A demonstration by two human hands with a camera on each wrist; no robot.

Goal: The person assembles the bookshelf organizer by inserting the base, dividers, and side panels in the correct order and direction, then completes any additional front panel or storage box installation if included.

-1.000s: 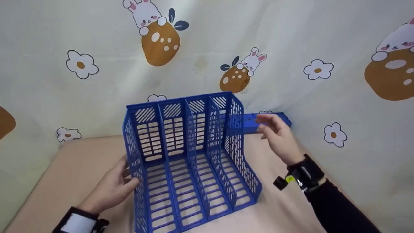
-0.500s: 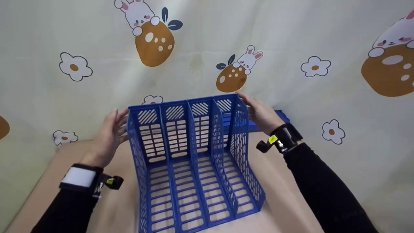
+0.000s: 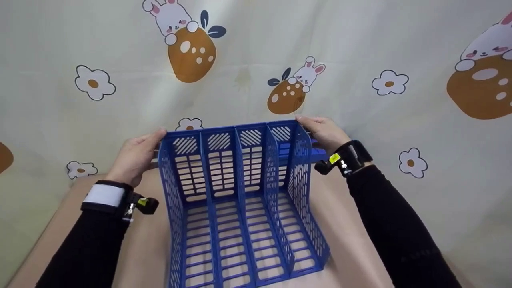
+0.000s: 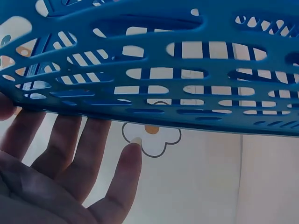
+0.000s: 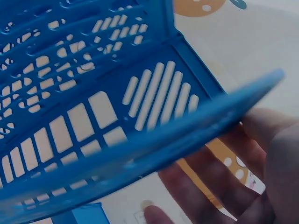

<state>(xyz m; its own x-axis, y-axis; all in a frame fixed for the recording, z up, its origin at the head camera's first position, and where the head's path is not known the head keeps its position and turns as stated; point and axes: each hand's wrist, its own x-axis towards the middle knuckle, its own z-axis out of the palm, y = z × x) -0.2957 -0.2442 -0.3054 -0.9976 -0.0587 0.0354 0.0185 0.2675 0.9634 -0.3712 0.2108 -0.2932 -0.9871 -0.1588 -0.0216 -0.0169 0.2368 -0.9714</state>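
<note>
A blue plastic file rack (image 3: 241, 176) stands upright in the middle of the head view, its slots open toward me and divided by slatted upright panels. My left hand (image 3: 134, 158) grips its upper back left corner, thumb on the top edge. At the opposite upper back corner, my right hand (image 3: 329, 135) holds the rack the same way. In the left wrist view, fingers (image 4: 91, 149) reach behind the side panel, with the little finger apart from it. The right wrist view has fingers (image 5: 215, 172) behind the rack's edge, partly hidden by the panel.
The rack stands on a beige-covered table (image 3: 148, 224). Behind its right side lies another blue plastic piece (image 3: 319, 154), mostly hidden. A pale curtain (image 3: 248, 36) printed with rabbits and flowers hangs close behind the table.
My left hand has risen from the rack's lower left side to its upper left corner. The right hand has moved left from beside the blue piece onto the upper right corner.
</note>
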